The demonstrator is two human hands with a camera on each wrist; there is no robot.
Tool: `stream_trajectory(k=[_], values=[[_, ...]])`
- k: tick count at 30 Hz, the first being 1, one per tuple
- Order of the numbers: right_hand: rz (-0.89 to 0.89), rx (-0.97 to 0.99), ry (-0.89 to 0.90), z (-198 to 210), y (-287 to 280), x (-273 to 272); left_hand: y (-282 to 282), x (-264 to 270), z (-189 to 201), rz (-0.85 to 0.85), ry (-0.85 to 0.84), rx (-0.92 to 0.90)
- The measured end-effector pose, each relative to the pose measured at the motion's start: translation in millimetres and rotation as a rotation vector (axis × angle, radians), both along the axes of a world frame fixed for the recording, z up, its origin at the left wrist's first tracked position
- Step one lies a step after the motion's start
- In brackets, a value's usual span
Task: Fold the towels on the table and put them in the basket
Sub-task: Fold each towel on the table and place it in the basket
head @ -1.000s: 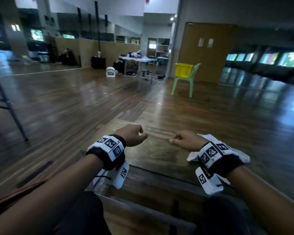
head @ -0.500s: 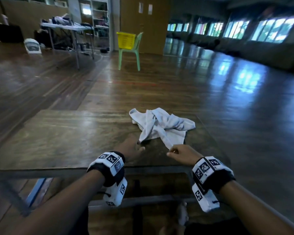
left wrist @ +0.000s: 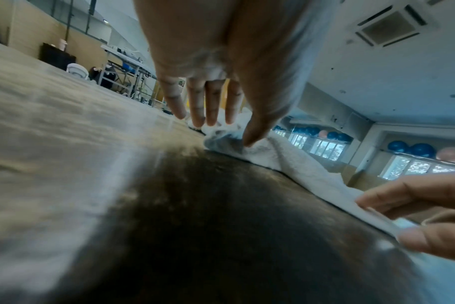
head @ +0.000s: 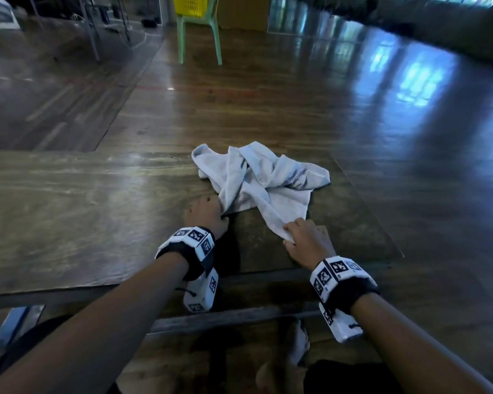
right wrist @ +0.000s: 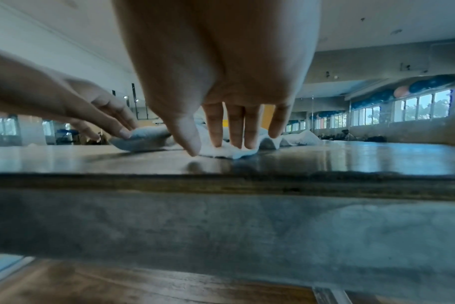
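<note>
Towel [head: 264, 180] lies crumpled on table [head: 69, 209], both hands touching.

Green chair [head: 199, 35] on wooden floor [head: 296, 103]

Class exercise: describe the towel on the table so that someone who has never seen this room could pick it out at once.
Find the dark wooden table nearest the camera. On its far right part lies the towel, white and crumpled, with the left hand and the right hand at its near edges. It is the only cloth there.
</note>
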State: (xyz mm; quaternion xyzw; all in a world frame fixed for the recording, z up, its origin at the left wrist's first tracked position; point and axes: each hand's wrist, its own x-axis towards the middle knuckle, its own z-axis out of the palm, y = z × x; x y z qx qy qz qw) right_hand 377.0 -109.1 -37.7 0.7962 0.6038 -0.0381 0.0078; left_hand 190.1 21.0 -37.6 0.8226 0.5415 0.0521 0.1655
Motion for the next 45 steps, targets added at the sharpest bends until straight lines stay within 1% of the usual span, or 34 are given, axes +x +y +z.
stream_trajectory(k=[3, 6, 9, 13, 15, 18, 21, 24, 27, 29, 31, 33, 36, 39, 41, 43, 45], values=[[0.037, 0.1, -0.054, -8, 6, 4, 9, 4, -1, -0.021, 0.021, 0.0], [0.056, 0.119, -0.004, -4, 6, 8, 16, -3, 5, -0.019, -0.034, -0.007], [0.009, 0.133, 0.134, 13, -1, 14, 22, -19, 22, -0.017, -0.124, -0.005], [-0.011, 0.218, 0.203, 45, -12, 24, 26, -48, 55, 0.013, -0.181, 0.031], [0.008, 0.248, 0.214, 60, -19, 27, 24, -61, 72, 0.021, -0.209, 0.047], [0.072, 0.346, 0.224, 82, -26, 28, 16, -74, 95, 0.007, -0.256, 0.088], [0.082, 0.384, 0.19, 104, -35, 22, 4, -81, 118, 0.003, -0.32, 0.151], [0.089, 0.433, 0.226, 119, -42, 20, -5, -88, 135, -0.02, -0.373, 0.205], [0.089, 0.352, 0.245, 126, -55, 15, -14, -95, 145, -0.029, -0.38, 0.232], [0.106, 0.287, 0.292, 122, -63, 9, -20, -101, 143, -0.021, -0.347, 0.225], [0.116, 0.183, 0.327, 111, -70, 0, -27, -106, 134, -0.002, -0.269, 0.189], [0.126, 0.107, 0.326, 95, -75, -7, -33, -110, 121, 0.035, -0.182, 0.168], [0.114, 0.039, 0.281, 71, -80, -11, -40, -106, 99, 0.056, -0.113, 0.144], [0.102, -0.018, 0.262, 54, -78, -10, -45, -92, 79, -0.003, -0.074, 0.114], [0.11, -0.044, 0.244, 46, -71, -11, -45, -79, 65, -0.072, -0.086, 0.099], [0.116, -0.035, 0.226, 40, -59, -11, -43, -63, 50, -0.155, -0.083, 0.086], [0.127, 0.017, 0.22, 36, -43, -12, -39, -45, 37, -0.215, -0.063, 0.072]])
